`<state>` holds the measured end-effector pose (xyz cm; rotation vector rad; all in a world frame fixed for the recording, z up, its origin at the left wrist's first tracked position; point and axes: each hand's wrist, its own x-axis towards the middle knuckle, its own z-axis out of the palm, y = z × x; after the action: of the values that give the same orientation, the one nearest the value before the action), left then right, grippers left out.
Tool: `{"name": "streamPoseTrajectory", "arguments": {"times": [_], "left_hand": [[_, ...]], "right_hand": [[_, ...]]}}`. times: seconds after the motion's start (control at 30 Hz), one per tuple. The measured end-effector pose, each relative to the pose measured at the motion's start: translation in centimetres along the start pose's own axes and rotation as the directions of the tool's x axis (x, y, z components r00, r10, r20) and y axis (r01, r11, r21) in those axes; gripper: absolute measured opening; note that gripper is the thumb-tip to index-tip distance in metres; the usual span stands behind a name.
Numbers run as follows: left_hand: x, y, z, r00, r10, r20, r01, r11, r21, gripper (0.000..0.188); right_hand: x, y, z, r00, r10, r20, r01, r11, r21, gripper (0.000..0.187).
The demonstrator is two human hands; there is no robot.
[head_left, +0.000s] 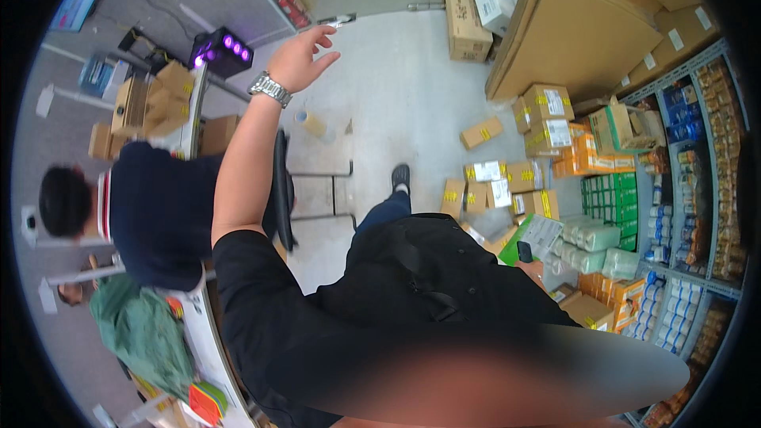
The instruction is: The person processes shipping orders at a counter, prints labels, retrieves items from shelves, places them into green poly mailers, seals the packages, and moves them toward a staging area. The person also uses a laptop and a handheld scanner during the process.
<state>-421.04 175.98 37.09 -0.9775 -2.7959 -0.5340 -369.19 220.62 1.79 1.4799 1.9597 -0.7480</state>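
My left hand (305, 59) reaches out ahead, a metal watch on its wrist. The thumb stands apart and the fingers are loosely stretched out. A small shiny dark-and-white thing (342, 21) shows by the fingertips; whether they touch it I cannot tell. Low at my right side, my right hand (533, 271) is partly hidden behind my body. It grips a small dark handheld device (525, 252), probably a phone. Right behind the device is a green box (519, 239) with a white label.
Taped cartons (547, 139) and clear-wrapped packs (590, 236) crowd the floor at right, before stocked shelves (674, 257). Large flat cardboard (571, 28) leans behind. At left, a person in dark clothing (162, 214) sits at a desk. A tape roll (311, 123) is on the floor near a chair (283, 190).
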Motion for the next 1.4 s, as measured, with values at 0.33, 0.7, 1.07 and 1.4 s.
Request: {"name": "streamPoseTrajectory", "arguments": {"times": [0.33, 0.7, 1.07, 1.4], "left_hand": [[38.4, -11.7, -2.8, 0.989, 0.099, -0.111, -0.101, 0.995, -0.014, 0.047], [76.3, -19.8, -2.6, 0.824, 0.157, -0.544, -0.169, 0.985, 0.027, 0.069], [109.5, -25.3, 6.2, 0.548, 0.209, -0.810, -0.129, 0.978, 0.165, 0.063], [125.1, -34.6, 8.7, 0.172, 0.463, -0.870, -0.561, 0.771, 0.300, 0.035]], "right_hand": [[7.1, -27.4, -4.2, 0.995, -0.057, -0.086, 0.045, 0.990, -0.132, 0.071], [26.7, -64.4, -15.6, 0.956, -0.286, 0.069, 0.294, 0.926, -0.237, 0.073], [35.4, -88.0, -18.7, 0.980, -0.166, 0.112, 0.184, 0.969, -0.167, 0.075], [35.6, -105.8, -10.9, 0.988, -0.040, 0.148, 0.077, 0.964, -0.253, 0.078]]}}
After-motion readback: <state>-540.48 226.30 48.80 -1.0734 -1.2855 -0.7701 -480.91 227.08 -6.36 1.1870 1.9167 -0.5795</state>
